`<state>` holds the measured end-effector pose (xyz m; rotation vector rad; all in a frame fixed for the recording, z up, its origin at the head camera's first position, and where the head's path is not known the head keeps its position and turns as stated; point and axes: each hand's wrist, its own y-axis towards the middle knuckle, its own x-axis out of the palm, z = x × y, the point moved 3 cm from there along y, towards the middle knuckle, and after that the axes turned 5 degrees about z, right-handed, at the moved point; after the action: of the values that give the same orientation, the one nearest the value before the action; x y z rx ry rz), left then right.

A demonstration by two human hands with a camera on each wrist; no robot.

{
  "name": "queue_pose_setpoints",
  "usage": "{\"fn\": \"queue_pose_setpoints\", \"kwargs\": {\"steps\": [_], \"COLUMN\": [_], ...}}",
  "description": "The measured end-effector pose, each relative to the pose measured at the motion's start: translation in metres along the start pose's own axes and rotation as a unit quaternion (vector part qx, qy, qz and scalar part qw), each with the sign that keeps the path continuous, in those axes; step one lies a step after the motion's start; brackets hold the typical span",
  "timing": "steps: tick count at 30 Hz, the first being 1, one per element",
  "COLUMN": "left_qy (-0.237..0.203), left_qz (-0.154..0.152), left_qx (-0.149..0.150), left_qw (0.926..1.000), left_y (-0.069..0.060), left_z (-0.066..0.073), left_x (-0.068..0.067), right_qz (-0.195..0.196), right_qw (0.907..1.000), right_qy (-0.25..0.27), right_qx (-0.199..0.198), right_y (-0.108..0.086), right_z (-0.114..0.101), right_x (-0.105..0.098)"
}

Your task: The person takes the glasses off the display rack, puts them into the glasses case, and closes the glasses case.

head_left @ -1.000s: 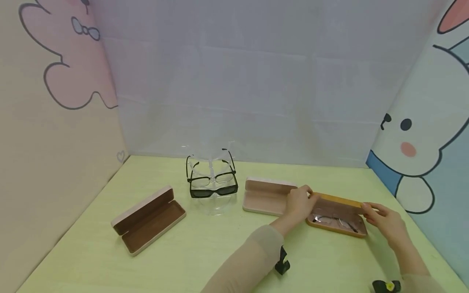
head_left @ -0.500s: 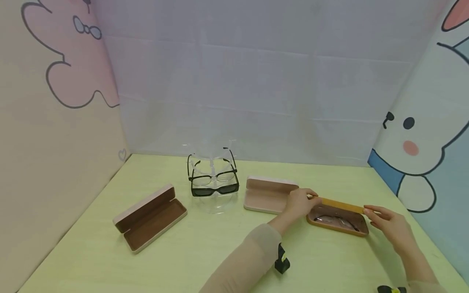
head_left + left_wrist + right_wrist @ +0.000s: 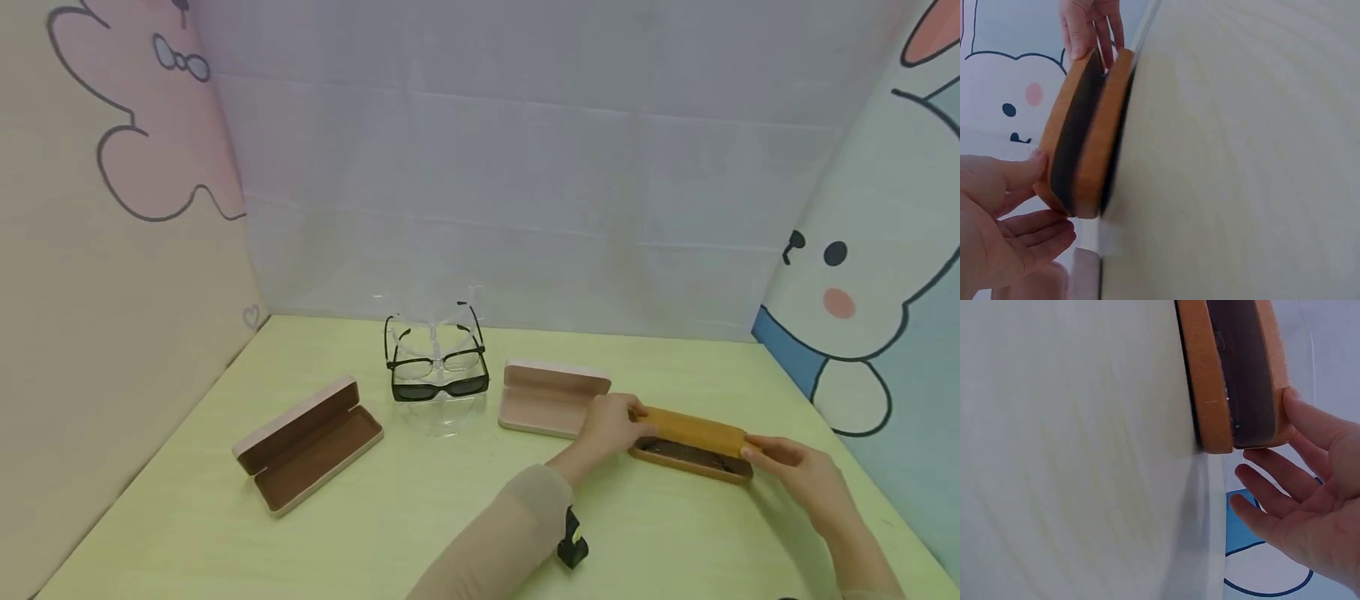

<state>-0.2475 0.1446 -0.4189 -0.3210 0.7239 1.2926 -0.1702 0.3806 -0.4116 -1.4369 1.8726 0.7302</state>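
On the right of the table, in the head view, lies an orange-brown glasses case (image 3: 693, 432) with its lid swung partly down over the base. My left hand (image 3: 603, 427) pinches the lid's left end; thumb and fingers there show in the left wrist view on the case (image 3: 1063, 131). At the other end my right hand (image 3: 806, 479) holds the lid's corner, its thumb (image 3: 1313, 419) on the lid's face and the lower fingers spread below. Dark-framed eyeglasses (image 3: 722, 463) lie inside the base, mostly hidden by the lid.
Beside my left hand stands a pale glasses case (image 3: 551, 400) with its lid up. Another case (image 3: 311, 446), brown inside, lies at the left, lid up. A clear stand between them carries black-framed eyeglasses (image 3: 412, 364) and dark sunglasses (image 3: 441, 389). A patterned wall (image 3: 450, 167) rises behind.
The orange-brown case's lid has swung forward and down from nearly upright, both hands moving with it. The eyeglasses inside have become mostly covered. The other cases and the stand have stayed put.
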Motion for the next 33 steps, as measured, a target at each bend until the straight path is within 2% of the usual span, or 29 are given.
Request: {"fn": "queue_pose_setpoints", "kwargs": {"steps": [4,8,12,17,25,28,33], "left_qy": [0.043,0.077,0.076,0.066,0.048,0.044,0.033], "left_qz": [0.013,0.024,0.022,0.017,0.042,0.048,0.064], "left_qx": [0.025,0.017,0.004,0.005,0.000,0.007,0.020], "left_qw": [0.9987,0.9966,0.9969,0.9977,0.9980,0.9979,0.9972], "left_y": [-0.007,-0.009,-0.009,-0.009,-0.011,-0.013,-0.018], "left_z": [-0.003,-0.002,-0.001,-0.002,-0.002,-0.005,-0.014], "left_x": [0.009,0.010,0.011,0.009,-0.013,-0.025,-0.045], "right_qz": [0.007,-0.003,-0.013,-0.007,0.031,0.052,0.059], "right_qw": [0.9998,0.9995,0.9993,0.9988,0.9936,0.9925,0.9934], "right_qy": [-0.006,-0.020,-0.026,-0.049,-0.095,-0.091,-0.056], "right_qx": [0.016,0.023,0.024,0.001,-0.052,-0.063,-0.081], "right_y": [-0.003,-0.001,0.002,0.006,0.008,0.005,0.006], "right_z": [0.005,0.004,0.003,0.001,-0.020,-0.036,-0.065], "right_x": [0.005,0.008,0.009,0.007,0.001,0.002,0.012]}}
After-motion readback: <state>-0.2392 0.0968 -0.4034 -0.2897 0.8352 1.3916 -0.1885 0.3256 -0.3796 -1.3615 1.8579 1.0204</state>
